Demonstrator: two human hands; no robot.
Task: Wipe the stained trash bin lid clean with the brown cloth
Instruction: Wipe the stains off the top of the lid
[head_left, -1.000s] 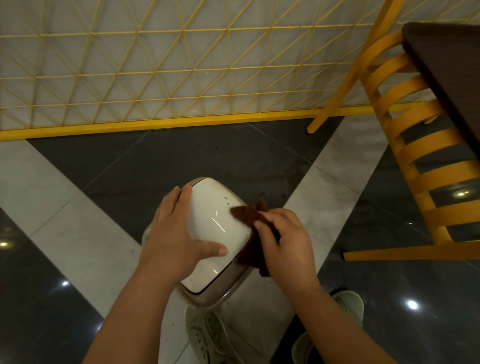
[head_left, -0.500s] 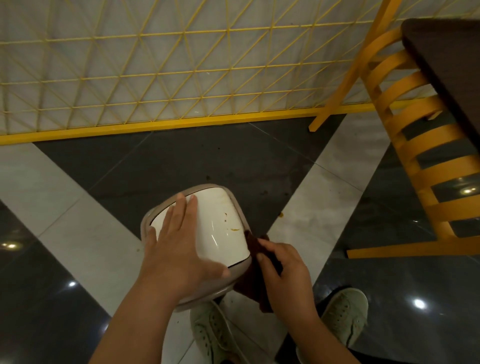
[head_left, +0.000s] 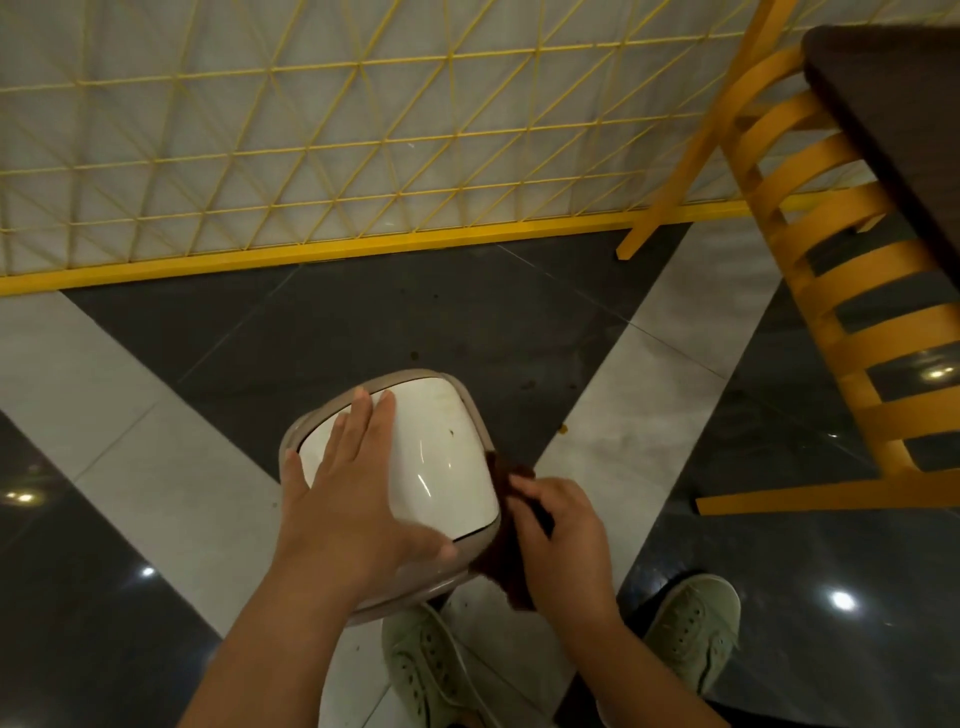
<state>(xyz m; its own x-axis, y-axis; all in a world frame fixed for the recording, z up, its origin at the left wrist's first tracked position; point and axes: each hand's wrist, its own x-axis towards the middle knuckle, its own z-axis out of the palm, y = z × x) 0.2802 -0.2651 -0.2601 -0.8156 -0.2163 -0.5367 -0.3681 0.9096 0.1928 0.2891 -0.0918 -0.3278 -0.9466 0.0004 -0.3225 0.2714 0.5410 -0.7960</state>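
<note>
A small trash bin with a white lid (head_left: 441, 457) in a beige rim stands on the floor just in front of my feet. A few small dark specks and a faint yellowish smear mark the lid's far right part. My left hand (head_left: 348, 499) lies flat on the lid's left half, fingers spread, thumb near the front edge. My right hand (head_left: 563, 540) grips the brown cloth (head_left: 506, 525) at the bin's right side, where the cloth presses against the rim and hangs down below the hand.
A yellow slatted chair (head_left: 841, 291) and a dark table top (head_left: 904, 130) stand at the right. A yellow lattice fence (head_left: 311, 156) runs across the back. Small crumbs (head_left: 562, 428) lie on the tiled floor right of the bin. My green shoes (head_left: 431, 670) are below the bin.
My right hand has slid the cloth off the lid's top down to the bin's right rim. My left hand has moved further onto the lid, and some of the stains are gone.
</note>
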